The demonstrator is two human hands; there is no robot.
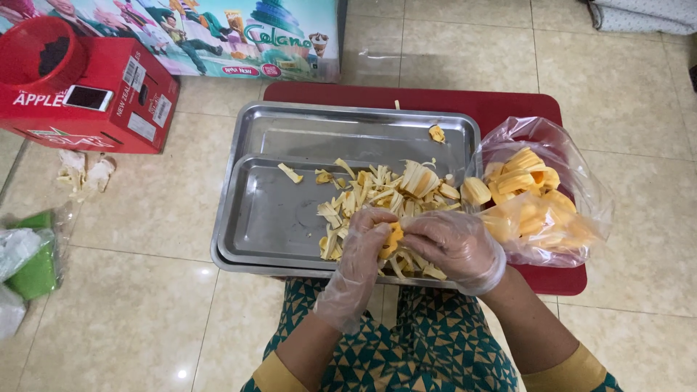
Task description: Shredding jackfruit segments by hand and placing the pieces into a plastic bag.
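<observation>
Far left on the tiled floor [145,290] sit a green container [36,270] and some clear plastic wrapping [14,250], with a few pale scraps [86,173] lying just beyond them. Behind those stands a red cardboard box [109,101], a phone [88,97] resting flat on its top and a round red tub [40,52] perched at its corner.

Moving toward the middle — two steel trays [268,218], one nested in the other, rest on a low red worktop [508,109]. The left half of the upper tray is bare metal; a heap of pale yellow fruit strands [377,192] spreads over its right half, and one small yellow bit [436,133] lies alone in the tray behind.

At the near edge of the trays the person's left hand [359,254], in a thin clear glove, has its fingers curled round a yellow fruit pod [393,238]. The right hand [454,247], gloved the same way, meets it from the other side, fingers pinched on that same pod — it sits between the two hands, just above the tray's near rim.

To the right, a clear plastic bag [581,196] lies open on the red worktop, holding cleaned yellow pods [523,178], one of them right at the mouth beside the tray. Below, a teal patterned garment [428,348] covers the person's lap.
</observation>
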